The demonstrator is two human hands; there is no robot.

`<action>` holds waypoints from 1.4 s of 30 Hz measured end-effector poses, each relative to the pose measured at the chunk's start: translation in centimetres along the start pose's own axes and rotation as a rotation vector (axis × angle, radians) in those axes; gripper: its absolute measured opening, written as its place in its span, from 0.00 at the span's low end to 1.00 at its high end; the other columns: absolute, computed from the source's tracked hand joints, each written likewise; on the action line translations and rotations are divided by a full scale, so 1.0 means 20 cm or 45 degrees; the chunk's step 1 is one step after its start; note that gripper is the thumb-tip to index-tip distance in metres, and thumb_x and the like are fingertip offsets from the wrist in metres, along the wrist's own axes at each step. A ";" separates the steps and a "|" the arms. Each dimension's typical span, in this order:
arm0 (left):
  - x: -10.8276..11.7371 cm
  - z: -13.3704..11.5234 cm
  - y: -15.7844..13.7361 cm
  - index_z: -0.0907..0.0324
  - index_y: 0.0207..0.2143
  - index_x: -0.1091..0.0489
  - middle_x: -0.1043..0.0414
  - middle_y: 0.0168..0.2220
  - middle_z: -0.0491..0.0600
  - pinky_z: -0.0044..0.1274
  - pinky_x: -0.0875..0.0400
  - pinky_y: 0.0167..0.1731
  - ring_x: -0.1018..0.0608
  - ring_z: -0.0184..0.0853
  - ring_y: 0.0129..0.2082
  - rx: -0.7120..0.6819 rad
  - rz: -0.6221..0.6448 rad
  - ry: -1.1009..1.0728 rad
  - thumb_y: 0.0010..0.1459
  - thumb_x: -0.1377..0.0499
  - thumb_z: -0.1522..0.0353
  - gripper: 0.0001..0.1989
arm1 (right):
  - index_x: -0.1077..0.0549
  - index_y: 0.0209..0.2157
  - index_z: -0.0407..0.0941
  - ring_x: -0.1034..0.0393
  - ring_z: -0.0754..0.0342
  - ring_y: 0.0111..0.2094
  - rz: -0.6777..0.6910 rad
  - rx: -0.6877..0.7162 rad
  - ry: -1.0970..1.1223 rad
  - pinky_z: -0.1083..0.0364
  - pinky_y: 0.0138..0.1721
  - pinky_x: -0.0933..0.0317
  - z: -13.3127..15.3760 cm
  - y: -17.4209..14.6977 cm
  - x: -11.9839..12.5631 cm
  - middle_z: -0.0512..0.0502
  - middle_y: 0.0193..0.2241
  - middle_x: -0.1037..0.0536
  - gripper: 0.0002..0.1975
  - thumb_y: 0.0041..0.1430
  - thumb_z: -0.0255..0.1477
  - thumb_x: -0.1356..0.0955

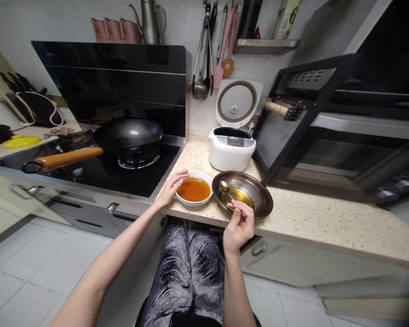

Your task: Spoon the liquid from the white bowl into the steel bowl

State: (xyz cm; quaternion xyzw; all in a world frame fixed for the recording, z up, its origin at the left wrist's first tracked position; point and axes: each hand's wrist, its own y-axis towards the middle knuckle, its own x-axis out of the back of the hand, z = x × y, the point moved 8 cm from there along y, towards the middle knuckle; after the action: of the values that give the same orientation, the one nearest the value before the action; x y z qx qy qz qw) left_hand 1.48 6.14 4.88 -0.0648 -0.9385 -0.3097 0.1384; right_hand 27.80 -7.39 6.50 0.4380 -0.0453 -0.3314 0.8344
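Note:
A white bowl (195, 203) of reddish-brown liquid stands near the counter's front edge. My left hand (173, 187) grips its left rim, fingers stretched along the edge. Just right of the bowl sits a dark metal pan (264, 200) with yellowish oil pooled in the bottom. Above the pan's near side, my right hand (239, 225) is closed around the handle of a spoon (224, 186). The spoon's bowl hangs over the left part of the pan; much of its handle is hidden by my fingers.
Behind them a white rice cooker (232, 152) has its lid raised. A black wok (129, 133) with a wooden handle rests on the stove at left. A dark oven (347, 159) stands on the right. Utensils, including tongs (204, 47), hang on the wall. A yellow lid (21, 141) lies far left.

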 end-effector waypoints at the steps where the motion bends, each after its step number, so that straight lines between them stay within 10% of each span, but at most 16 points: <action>1: 0.00 0.00 0.00 0.55 0.52 0.22 0.32 0.64 0.54 0.43 0.46 0.71 0.32 0.46 0.67 0.002 0.000 -0.001 0.70 0.47 0.60 0.18 | 0.26 0.38 0.45 0.23 0.52 0.40 0.005 0.011 -0.020 0.49 0.44 0.28 0.00 0.00 0.00 0.46 0.36 0.22 0.06 0.69 0.25 0.35; 23: 0.00 0.01 0.00 0.55 0.53 0.22 0.32 0.64 0.54 0.43 0.47 0.70 0.32 0.46 0.67 -0.007 0.009 -0.003 0.71 0.47 0.60 0.18 | 0.24 0.49 0.48 0.23 0.50 0.44 0.278 0.436 -0.286 0.50 0.44 0.27 0.08 0.00 -0.05 0.43 0.41 0.20 0.17 0.66 0.16 0.37; 42: 0.00 0.00 0.00 0.55 0.53 0.22 0.31 0.64 0.55 0.44 0.46 0.70 0.32 0.46 0.67 -0.013 0.002 0.002 0.70 0.47 0.61 0.18 | 0.25 0.41 0.47 0.21 0.51 0.41 0.251 0.088 0.102 0.49 0.42 0.24 0.03 -0.08 -0.11 0.44 0.39 0.18 0.08 0.70 0.25 0.36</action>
State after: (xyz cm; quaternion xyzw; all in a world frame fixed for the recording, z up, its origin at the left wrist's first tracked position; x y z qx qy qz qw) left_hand 1.55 6.13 4.94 -0.0660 -0.9367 -0.3144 0.1391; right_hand 25.03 -7.19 6.04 0.4729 -0.0662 -0.2283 0.8485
